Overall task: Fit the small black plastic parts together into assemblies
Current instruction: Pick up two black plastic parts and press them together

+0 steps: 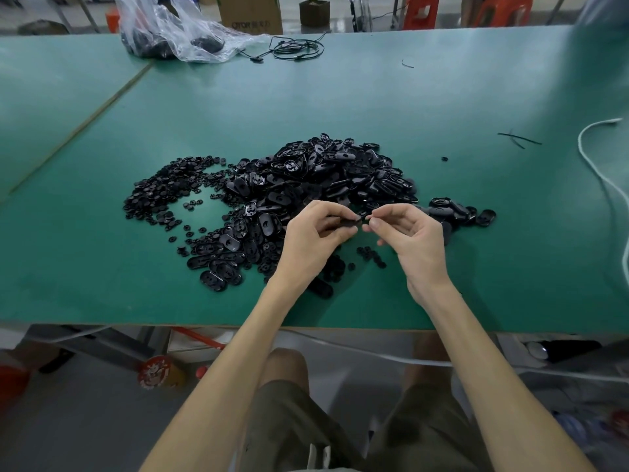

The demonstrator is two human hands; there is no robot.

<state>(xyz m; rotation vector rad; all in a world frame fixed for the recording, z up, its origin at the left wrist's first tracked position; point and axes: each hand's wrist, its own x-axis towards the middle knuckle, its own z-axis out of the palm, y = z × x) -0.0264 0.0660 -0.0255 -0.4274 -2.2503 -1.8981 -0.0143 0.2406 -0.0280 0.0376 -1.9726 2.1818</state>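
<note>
Two bare hands raised just above the green table (442,97), near its front edge. Left hand (315,238) pinched on a small black oval plastic shell (347,222), thumb and forefinger closed along its sides, probably to keep its open face toward the right hand (413,240). Right thumb and forefinger tips pressed together on a tiny black round plastic piece (367,218), touching the shell's end, apparently being pushed into its seat. Both parts mostly hidden by fingers; exact fit impossible to tell.

Directly behind the hands, a large heap of glossy black oval shells (323,175), some hollow side up with inner ribs showing, others smooth side up with a central slot. Left of that, a flatter spread of small black round discs (160,192), within easy reach. Just right of the heap, a few ovals (456,211) set apart, possibly finished assemblies.
</note>
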